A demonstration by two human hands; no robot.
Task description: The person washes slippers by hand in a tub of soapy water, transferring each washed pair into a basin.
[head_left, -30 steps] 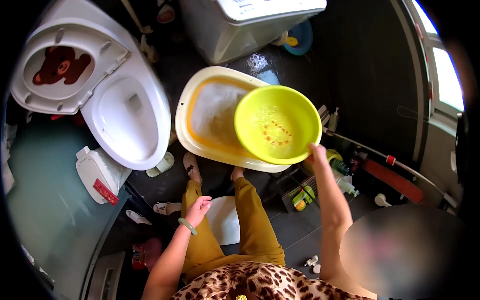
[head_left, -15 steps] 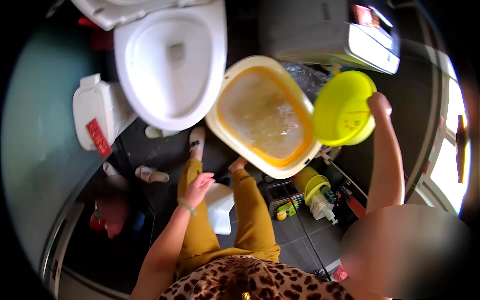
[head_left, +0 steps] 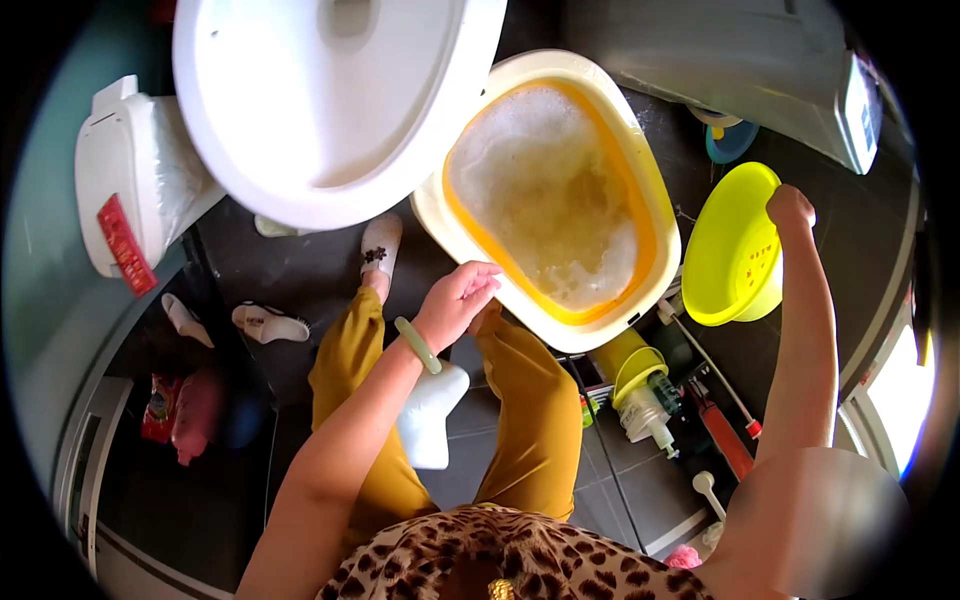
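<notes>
At the right, my right hand (head_left: 792,208) grips the rim of a bright yellow-green plastic basin (head_left: 722,250), tilted on its side with its inside facing left. Small printed marks show on its inner wall. In the middle stands a large cream tub (head_left: 655,290) with an orange inner band, holding cloudy, foamy water. My left hand (head_left: 458,302), a pale green bangle at its wrist, is at the tub's near left rim with loosely bent fingers and nothing visible in them.
A white toilet (head_left: 415,165) stands at upper left, beside a white bin (head_left: 105,190). A grey appliance (head_left: 720,60) is at upper right. Bottles (head_left: 645,415), a yellow bucket (head_left: 632,362) and a long-handled brush (head_left: 712,372) crowd the floor at lower right. Slippers (head_left: 270,323) lie at left.
The yellow basin has moved right, away from the tub's edge, in my right hand. My left hand has come up to the tub's rim. More foam shows on the water, and the view has shifted.
</notes>
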